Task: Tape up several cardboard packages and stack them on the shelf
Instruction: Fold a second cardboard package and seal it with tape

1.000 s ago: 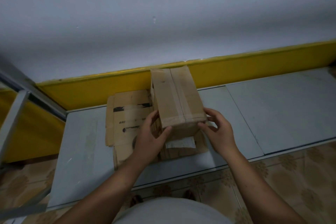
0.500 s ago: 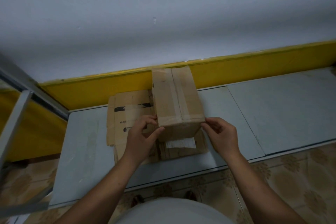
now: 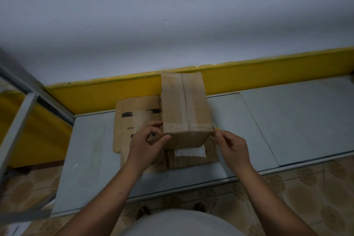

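A tall brown taped box (image 3: 183, 105) stands on flat cardboard packages (image 3: 138, 109) on the grey shelf board (image 3: 297, 120). One of those packages carries a white label (image 3: 189, 152) just under the box's front. My left hand (image 3: 147, 143) pinches the box's near left corner, with the thumb on the front face and the fingers on the left side. My right hand (image 3: 233, 145) is at the near right corner, its loosely curled fingertips just touching the edge and holding nothing.
A yellow band (image 3: 268, 74) of the wall runs right behind the shelf. A grey metal shelf post (image 3: 17, 120) slants at the left. Patterned floor tiles (image 3: 316, 188) lie in front of the shelf, and bare board extends to the right of the boxes.
Both hands have slid back from the box's sides to its near corners. The right hand has let go of its grip. The box has stayed in place.
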Motion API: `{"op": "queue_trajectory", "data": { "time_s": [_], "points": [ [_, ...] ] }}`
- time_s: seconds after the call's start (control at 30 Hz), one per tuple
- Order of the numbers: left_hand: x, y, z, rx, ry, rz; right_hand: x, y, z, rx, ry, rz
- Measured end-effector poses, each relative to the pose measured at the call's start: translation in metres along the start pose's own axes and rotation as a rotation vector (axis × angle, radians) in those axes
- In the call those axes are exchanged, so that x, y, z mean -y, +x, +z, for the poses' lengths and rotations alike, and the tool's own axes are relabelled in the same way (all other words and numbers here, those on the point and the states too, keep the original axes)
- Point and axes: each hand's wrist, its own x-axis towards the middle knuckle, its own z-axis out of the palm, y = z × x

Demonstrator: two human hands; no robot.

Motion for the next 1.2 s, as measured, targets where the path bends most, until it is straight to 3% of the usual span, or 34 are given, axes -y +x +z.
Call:
{"op": "queue_trajectory", "data": {
  "time_s": [0.2,0.6,0.77,1.0,1.2],
  "points": [
    [0.004,0.003,-0.013,0.142,-0.013,0.021,-0.007,0.005,-0.009,0.119,0.181,0.136],
    [0.006,0.022,-0.03,0.297,0.162,0.116,0.001,0.031,-0.03,0.321,0.014,0.081],
    [0.004,0.025,-0.025,0.197,0.195,0.175,0.011,0.033,-0.017,0.208,-0.152,-0.005],
    [0.003,0.022,-0.012,0.058,0.174,0.18,0.012,0.021,0.003,0.047,-0.132,-0.097],
    [0.007,0.016,-0.016,0.045,0.089,0.068,0.014,0.019,0.006,0.031,-0.126,-0.122]
  ]
}}
